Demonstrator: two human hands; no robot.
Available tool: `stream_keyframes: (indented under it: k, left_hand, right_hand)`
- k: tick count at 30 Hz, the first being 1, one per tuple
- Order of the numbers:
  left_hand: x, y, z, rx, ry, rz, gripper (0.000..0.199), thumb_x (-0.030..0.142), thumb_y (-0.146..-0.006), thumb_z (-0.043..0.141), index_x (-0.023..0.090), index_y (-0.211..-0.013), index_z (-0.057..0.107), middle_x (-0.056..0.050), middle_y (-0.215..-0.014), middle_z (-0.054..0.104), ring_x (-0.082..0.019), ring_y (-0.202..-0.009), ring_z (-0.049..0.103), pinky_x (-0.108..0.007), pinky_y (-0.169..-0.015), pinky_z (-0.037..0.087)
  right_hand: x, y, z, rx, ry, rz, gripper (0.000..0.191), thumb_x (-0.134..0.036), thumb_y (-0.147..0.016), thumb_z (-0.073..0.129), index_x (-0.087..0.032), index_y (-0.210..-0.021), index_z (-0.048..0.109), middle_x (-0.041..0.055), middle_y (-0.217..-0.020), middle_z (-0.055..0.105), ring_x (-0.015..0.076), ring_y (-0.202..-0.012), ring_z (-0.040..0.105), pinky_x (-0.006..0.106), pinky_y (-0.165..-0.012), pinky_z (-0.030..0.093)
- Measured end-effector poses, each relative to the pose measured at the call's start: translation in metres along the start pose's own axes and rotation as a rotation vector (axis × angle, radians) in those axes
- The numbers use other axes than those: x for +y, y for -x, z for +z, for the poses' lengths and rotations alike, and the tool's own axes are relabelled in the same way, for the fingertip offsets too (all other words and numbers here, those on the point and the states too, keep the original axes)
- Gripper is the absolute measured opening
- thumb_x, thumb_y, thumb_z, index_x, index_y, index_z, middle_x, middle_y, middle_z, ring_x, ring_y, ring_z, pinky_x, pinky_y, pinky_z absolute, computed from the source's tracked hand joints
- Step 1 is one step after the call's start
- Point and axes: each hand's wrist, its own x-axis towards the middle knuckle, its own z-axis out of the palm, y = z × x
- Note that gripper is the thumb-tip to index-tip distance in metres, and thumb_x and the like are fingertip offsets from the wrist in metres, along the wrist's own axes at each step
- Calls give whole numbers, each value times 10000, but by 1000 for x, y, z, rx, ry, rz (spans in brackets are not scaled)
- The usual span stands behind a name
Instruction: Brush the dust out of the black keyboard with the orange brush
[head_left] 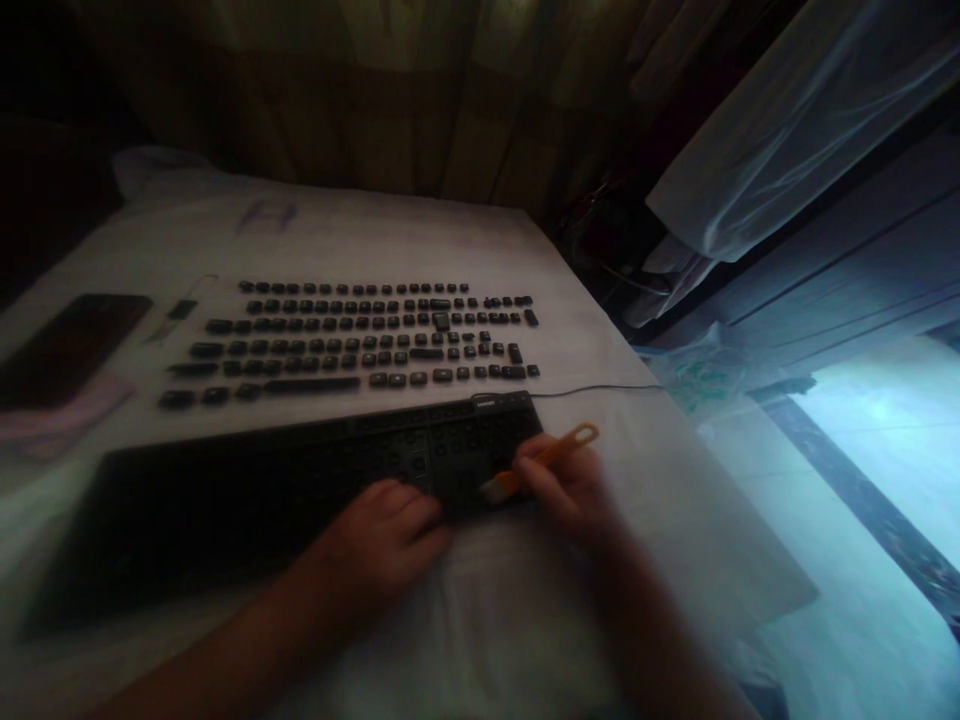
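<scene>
A black keyboard [225,500] with its keycaps off lies at a slant across the table. My right hand [562,485] is closed around the orange handle of a small brush [551,455]. The brush's pale bristles point down to the left and meet the keyboard's right-hand section. My left hand [390,530] rests on the keyboard's front edge, left of the brush, with its fingers curled over it. Behind the keyboard, several rows of loose black keycaps [337,345] are laid out in keyboard order, a long space bar [313,385] among them.
A white cloth [420,235] covers the table. At the left lie a dark phone-like slab [75,340], a pink cloth [67,415] and a small thin tool with a dark middle [182,309]. The keyboard's cable [600,388] runs over the table's right edge, near a clear plastic bag [694,375].
</scene>
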Motion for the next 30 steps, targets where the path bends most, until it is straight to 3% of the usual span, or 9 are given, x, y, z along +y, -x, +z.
stream_keyframes:
  k: [8, 15, 22, 30]
  left_hand:
    - [0, 2, 2, -14, -5, -8, 238, 174, -997, 438, 193, -965, 673, -48, -902, 664, -208, -834, 590, -374, -769, 500]
    - [0, 2, 1, -9, 6, -3, 214, 157, -982, 458, 196, -952, 666, -43, -894, 661, -195, -824, 581, -363, -773, 485]
    - [0, -1, 0, 24, 12, 7, 263, 144, -994, 412, 181, -927, 663, -47, -867, 654, -198, -808, 577, -361, -759, 491]
    - [0, 0, 1, 4, 4, 6, 236, 165, -992, 434, 190, -952, 665, -45, -880, 661, -199, -813, 586, -369, -753, 505]
  right_hand:
    - [1, 3, 5, -29, -119, 29, 157, -199, -928, 546, -209, -802, 641, -23, -645, 611, 128, -563, 583, 241, -532, 442]
    - [-7, 3, -6, 133, -338, 86, 91, -223, -912, 624, -227, -894, 713, -36, -594, 612, 103, -490, 540, 208, -464, 417]
    - [-3, 0, -15, -38, -363, 187, 64, -239, -851, 673, -214, -839, 731, -18, -608, 641, 119, -516, 571, 225, -475, 429]
    - [1, 1, -13, -77, -208, 268, 115, -278, -820, 656, -194, -772, 717, -3, -611, 636, 133, -543, 564, 248, -506, 433]
